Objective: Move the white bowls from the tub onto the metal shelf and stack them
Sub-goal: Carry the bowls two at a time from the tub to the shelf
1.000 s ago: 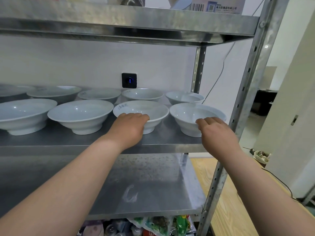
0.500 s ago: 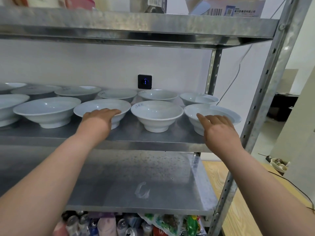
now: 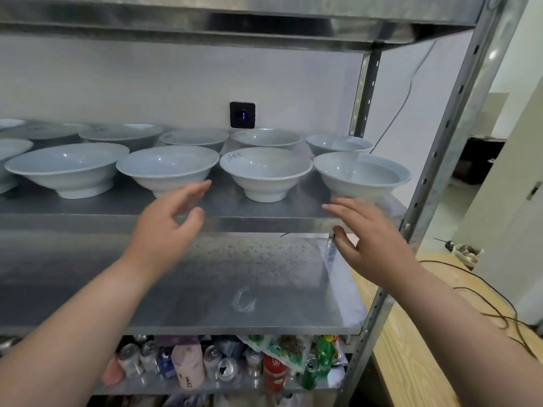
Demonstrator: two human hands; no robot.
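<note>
White bowls (image 3: 266, 171) fill the shelf (image 3: 258, 223); left hand (image 3: 167, 227) and right hand (image 3: 373, 239) hover, fingers spread, empty.

Single head-worn wide-angle view, facing forward and slightly down; close to shelf (image 3: 117, 207), bowls (image 3: 266, 171) at 12 o'clock.

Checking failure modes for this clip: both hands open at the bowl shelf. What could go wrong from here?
1. The right bowl sits near the shelf front corner, beside the post. A nudge from the open right hand might push it off or chip it.
2. The front bowls stand almost rim to rim. The left hand, lifting the nearest bowl, could clip the marked bowl.
</note>
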